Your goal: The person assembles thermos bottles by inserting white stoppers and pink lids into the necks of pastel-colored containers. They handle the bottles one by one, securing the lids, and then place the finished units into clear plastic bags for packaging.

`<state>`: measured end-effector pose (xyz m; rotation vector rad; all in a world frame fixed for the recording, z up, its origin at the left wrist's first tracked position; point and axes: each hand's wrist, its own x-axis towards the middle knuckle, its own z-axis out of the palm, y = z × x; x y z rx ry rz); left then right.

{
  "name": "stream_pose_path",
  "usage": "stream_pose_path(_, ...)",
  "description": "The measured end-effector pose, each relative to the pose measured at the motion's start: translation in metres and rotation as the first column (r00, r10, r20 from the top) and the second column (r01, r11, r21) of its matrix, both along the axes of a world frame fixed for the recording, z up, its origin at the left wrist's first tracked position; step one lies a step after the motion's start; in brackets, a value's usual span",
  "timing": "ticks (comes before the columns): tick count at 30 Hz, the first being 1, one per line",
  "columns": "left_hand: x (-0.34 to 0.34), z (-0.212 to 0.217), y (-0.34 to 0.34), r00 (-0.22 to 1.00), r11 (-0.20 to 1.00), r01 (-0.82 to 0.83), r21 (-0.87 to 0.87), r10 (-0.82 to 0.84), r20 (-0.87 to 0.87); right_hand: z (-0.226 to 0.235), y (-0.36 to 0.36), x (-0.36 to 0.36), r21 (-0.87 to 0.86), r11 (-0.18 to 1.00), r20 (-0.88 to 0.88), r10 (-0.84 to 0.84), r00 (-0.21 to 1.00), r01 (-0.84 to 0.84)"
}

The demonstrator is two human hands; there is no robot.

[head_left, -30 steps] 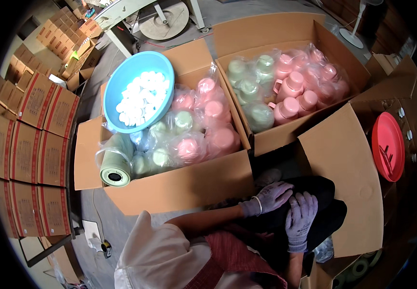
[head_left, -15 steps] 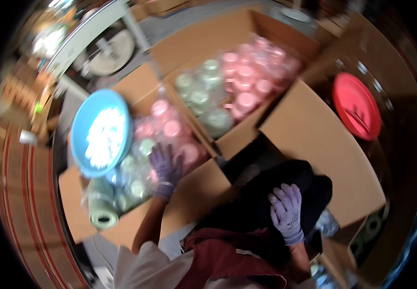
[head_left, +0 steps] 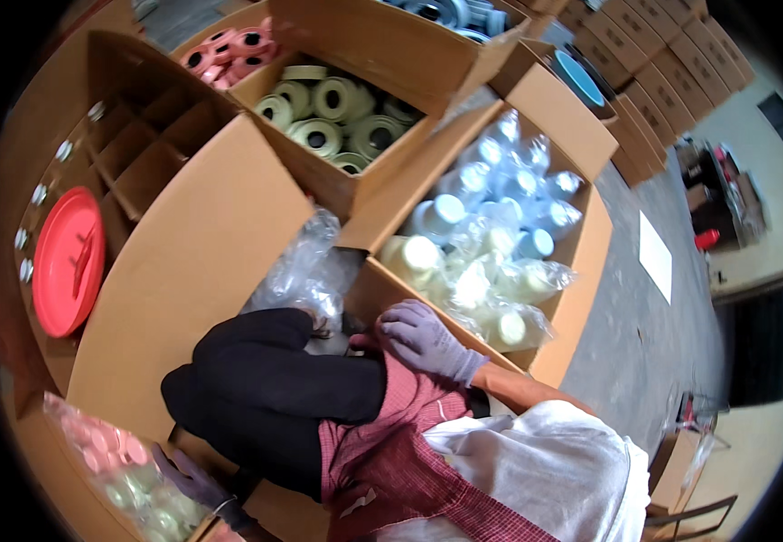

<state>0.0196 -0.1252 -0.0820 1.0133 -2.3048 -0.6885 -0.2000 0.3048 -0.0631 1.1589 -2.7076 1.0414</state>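
Observation:
At the lower left, my left hand (head_left: pixel 191 477), in a purple-grey glove, is stretched out with its fingers apart. It is beside plastic-wrapped pink bottles (head_left: pixel 107 444) and pale green bottles (head_left: pixel 152 508), holding nothing. My right hand (head_left: pixel 427 341), in a matching glove, lies over the red checked cloth (head_left: pixel 427 384) at my knee with nothing visible in it. Just beyond it stands an open cardboard box (head_left: pixel 581 298). Inside are light blue bottles (head_left: pixel 445 212) and cream bottles (head_left: pixel 420 255), many in clear plastic bags.
Clear plastic bags (head_left: pixel 305 262) lie between the boxes. Farther off, one box holds pale green ring-shaped parts (head_left: pixel 317 137), with pink ones (head_left: pixel 238 50) beyond. A red basin (head_left: pixel 68 262) sits at left near cardboard dividers (head_left: pixel 161 126). Grey floor (head_left: pixel 610 271) shows at right.
The view has swung to the right, bringing in the box of blue and cream bottles. My left hand has come off the bagged bottles. My right hand still rests at the knee.

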Motion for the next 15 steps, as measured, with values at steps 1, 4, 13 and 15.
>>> stream_pose_path(1, -0.014, 0.008, 0.007, 0.999, 0.999, 0.035, 0.011, -0.035, 0.017, 0.001, 0.022, 0.003, 0.037, 0.998, 0.020, -0.043, 0.999, 0.043)
stream_pose_path(4, -0.049, 0.032, 0.037, 0.998, 0.996, 0.062, 0.059, -0.062, -0.011, 0.004, 0.098, -0.017, 0.070, 0.957, 0.107, -0.289, 0.951, 0.283)
stream_pose_path(13, -0.100, 0.058, 0.090, 0.981, 0.968, 0.190, -0.165, -0.181, 0.069, -0.037, 0.212, -0.154, 0.596, 0.739, -0.264, -0.190, 0.946, 0.315)
stream_pose_path(15, -0.092, 0.052, 0.086, 0.980, 0.946, 0.197, -0.258, -0.186, 0.069, -0.035, 0.207, -0.132, 0.906, 0.421, 0.088, -0.071, 0.994, -0.050)
